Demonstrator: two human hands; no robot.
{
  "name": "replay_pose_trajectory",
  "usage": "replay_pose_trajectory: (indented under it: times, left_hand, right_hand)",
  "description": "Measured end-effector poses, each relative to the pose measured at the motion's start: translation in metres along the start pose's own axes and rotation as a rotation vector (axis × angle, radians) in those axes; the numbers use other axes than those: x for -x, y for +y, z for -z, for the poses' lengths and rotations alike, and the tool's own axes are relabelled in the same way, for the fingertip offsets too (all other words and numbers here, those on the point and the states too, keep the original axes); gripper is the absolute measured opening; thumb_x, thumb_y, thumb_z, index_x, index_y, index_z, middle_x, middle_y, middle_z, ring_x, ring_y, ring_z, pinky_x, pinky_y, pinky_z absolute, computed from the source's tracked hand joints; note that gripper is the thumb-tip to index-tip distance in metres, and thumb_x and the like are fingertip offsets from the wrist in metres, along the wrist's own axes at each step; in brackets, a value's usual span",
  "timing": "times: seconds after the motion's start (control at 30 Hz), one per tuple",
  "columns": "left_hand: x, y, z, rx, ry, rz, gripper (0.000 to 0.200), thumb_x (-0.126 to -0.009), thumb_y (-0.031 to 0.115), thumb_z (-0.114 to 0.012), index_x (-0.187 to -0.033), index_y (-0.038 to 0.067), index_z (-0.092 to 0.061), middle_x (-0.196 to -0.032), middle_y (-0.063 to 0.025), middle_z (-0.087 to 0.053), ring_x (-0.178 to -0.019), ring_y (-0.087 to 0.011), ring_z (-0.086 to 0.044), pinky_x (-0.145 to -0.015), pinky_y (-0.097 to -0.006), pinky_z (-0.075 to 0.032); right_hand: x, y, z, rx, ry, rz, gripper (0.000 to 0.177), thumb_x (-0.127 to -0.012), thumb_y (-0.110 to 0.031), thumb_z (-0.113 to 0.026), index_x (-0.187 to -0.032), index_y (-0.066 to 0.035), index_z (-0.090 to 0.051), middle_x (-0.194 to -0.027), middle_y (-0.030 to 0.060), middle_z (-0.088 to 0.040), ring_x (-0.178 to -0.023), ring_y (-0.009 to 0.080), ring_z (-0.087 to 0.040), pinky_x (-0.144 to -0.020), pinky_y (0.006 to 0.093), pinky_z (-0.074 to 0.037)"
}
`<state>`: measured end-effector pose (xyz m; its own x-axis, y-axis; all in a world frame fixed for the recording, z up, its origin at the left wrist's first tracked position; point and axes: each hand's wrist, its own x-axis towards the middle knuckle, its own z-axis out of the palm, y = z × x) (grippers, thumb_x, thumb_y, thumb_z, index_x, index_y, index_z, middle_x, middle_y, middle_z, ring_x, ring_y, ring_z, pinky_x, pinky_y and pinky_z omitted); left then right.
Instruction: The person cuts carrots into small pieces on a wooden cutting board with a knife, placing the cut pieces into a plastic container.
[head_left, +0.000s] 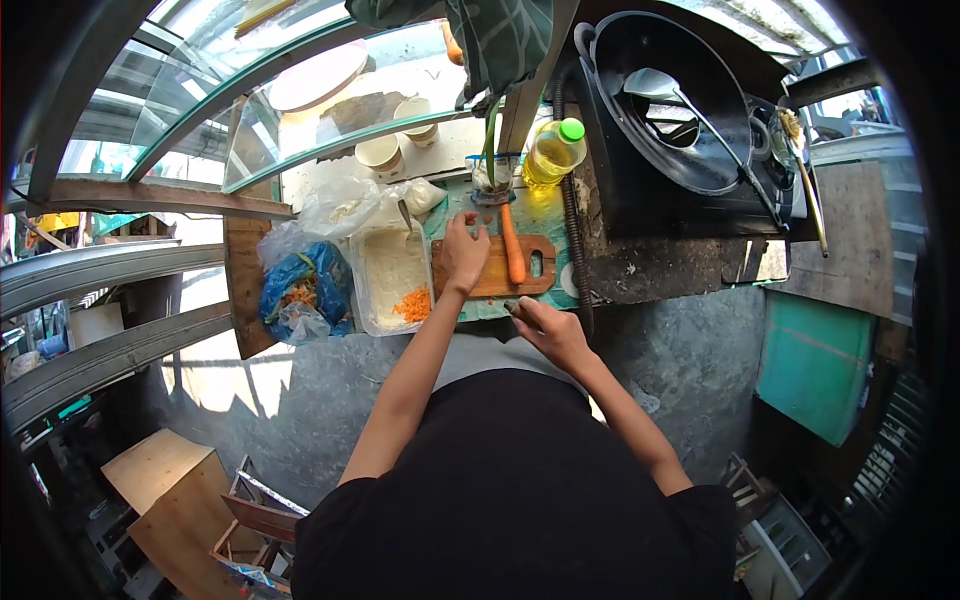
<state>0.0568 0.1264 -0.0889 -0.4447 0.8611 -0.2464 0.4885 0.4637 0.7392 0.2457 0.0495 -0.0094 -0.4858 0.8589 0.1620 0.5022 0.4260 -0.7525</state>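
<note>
Head view of a food-preparation counter. The left hand (465, 255) lies on the left half of a wooden cutting board (530, 283), fingers loosely spread and clasping nothing. A whole carrot (513, 256) lies lengthwise on the board just beside this hand; whether the two touch cannot be told. The right hand (552, 332) is at the near edge of the board, fingers curled tight about a small greyish tool, apparently a knife (513, 308), whose tip points toward the board. A few orange scraps lie on the board between hand and carrot.

Left of the board stands a clear plastic container (385, 262) with a heap of diced carrot (412, 304) in its near right corner. Further left is a blue plastic bag (322, 270) showing orange and green contents. Behind the board stand a bottle of cooking oil (553, 152) with a green cap and a glass holding green stalks (490, 172). To the right, a black wok (690, 140) holds a metal ladle (652, 84). Two paper cups (381, 154) stand at the back left
</note>
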Motion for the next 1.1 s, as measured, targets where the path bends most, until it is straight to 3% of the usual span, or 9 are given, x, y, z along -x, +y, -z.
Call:
replay_pose_trajectory:
  times: [0.1,0.23,0.3,0.67,0.83,0.9,0.93,1.0,1.1]
  left_hand:
    - [-0.005,-0.009,0.002,-0.138,0.093,-0.197,0.028,-0.079,0.017,-0.063,-0.105,0.007,-0.062,-0.099,-0.0091,-0.062,-0.074,-0.0233,-0.063,-0.072,-0.0362,-0.050]
    - [-0.008,-0.012,0.003,-0.127,0.057,-0.179,0.028,-0.079,0.018,-0.064,-0.105,0.008,-0.062,-0.099,-0.0091,-0.062,-0.075,-0.0229,-0.063,-0.072,-0.0361,-0.050]
    - [-0.008,-0.012,0.004,-0.129,-0.027,-0.142,0.028,-0.078,0.018,-0.067,-0.103,0.008,-0.061,-0.101,-0.0116,-0.059,-0.093,-0.0308,-0.061,-0.079,-0.0405,-0.050]
    - [0.000,-0.006,0.015,-0.335,-0.111,-0.143,0.033,-0.079,0.022,-0.069,-0.107,0.009,-0.060,-0.106,-0.0120,-0.058,-0.101,-0.0316,-0.061,-0.082,-0.0429,-0.052]
    - [-0.008,-0.023,0.009,-0.349,-0.115,-0.192,0.034,-0.079,0.023,-0.068,-0.109,0.009,-0.061,-0.105,-0.0122,-0.061,-0.097,-0.0307,-0.063,-0.078,-0.0429,-0.052]
    - [-0.013,-0.028,0.006,0.085,-0.236,-0.069,0.032,-0.081,0.016,-0.067,-0.110,0.004,-0.062,-0.096,-0.0102,-0.065,-0.084,-0.0233,-0.065,-0.071,-0.0358,-0.052]
    - [-0.014,-0.029,0.003,0.085,-0.233,-0.069,0.032,-0.081,0.016,-0.067,-0.110,0.004,-0.062,-0.096,-0.0102,-0.065,-0.084,-0.0233,-0.065,-0.071,-0.0358,-0.052]
    - [-0.011,-0.022,0.000,0.593,-0.324,0.325,0.029,-0.082,0.007,-0.064,-0.111,0.000,-0.063,-0.087,-0.0068,-0.066,-0.072,-0.0142,-0.060,-0.064,-0.0278,-0.049]
    - [-0.011,-0.021,-0.002,0.630,-0.319,0.378,0.028,-0.083,0.002,-0.062,-0.110,-0.002,-0.062,-0.087,-0.0033,-0.063,-0.069,-0.0097,-0.055,-0.062,-0.0228,-0.047]
  right_hand:
    - [0.005,-0.005,0.002,0.142,-0.060,0.078,0.037,-0.081,-0.020,-0.070,-0.116,-0.014,-0.058,-0.070,0.0051,-0.056,-0.057,0.0231,-0.061,-0.048,0.0342,-0.049]
    - [0.008,-0.002,0.000,0.168,-0.041,0.083,0.038,-0.082,-0.019,-0.070,-0.117,-0.014,-0.059,-0.069,0.0051,-0.055,-0.055,0.0230,-0.059,-0.047,0.0341,-0.048]
    - [0.009,0.001,-0.001,0.213,0.003,0.025,0.039,-0.082,-0.018,-0.069,-0.119,-0.014,-0.059,-0.068,0.0055,-0.054,-0.054,0.0235,-0.059,-0.047,0.0344,-0.047]
    - [0.003,-0.008,0.004,0.225,-0.003,0.072,0.036,-0.082,-0.017,-0.070,-0.116,-0.014,-0.062,-0.065,0.0050,-0.053,-0.051,0.0220,-0.056,-0.046,0.0342,-0.045]
    - [0.006,-0.003,-0.002,0.252,0.058,-0.061,0.039,-0.080,-0.013,-0.071,-0.119,-0.010,-0.062,-0.069,0.0062,-0.055,-0.053,0.0216,-0.058,-0.050,0.0325,-0.047]
    - [0.007,-0.007,-0.006,0.188,0.123,-0.025,0.039,-0.080,-0.013,-0.071,-0.118,-0.011,-0.062,-0.067,0.0057,-0.054,-0.052,0.0217,-0.057,-0.048,0.0332,-0.046]
    - [0.007,-0.008,-0.007,0.122,0.185,0.011,0.038,-0.080,-0.014,-0.071,-0.117,-0.011,-0.062,-0.065,0.0052,-0.053,-0.050,0.0217,-0.057,-0.046,0.0340,-0.045]
    - [0.010,-0.013,-0.006,0.125,0.149,0.058,0.040,-0.080,-0.013,-0.072,-0.118,-0.011,-0.062,-0.064,0.0048,-0.052,-0.050,0.0213,-0.056,-0.045,0.0335,-0.045]
    - [0.012,-0.012,-0.009,0.202,0.058,0.132,0.039,-0.080,-0.013,-0.071,-0.118,-0.010,-0.062,-0.064,0.0047,-0.050,-0.049,0.0207,-0.054,-0.045,0.0330,-0.044]
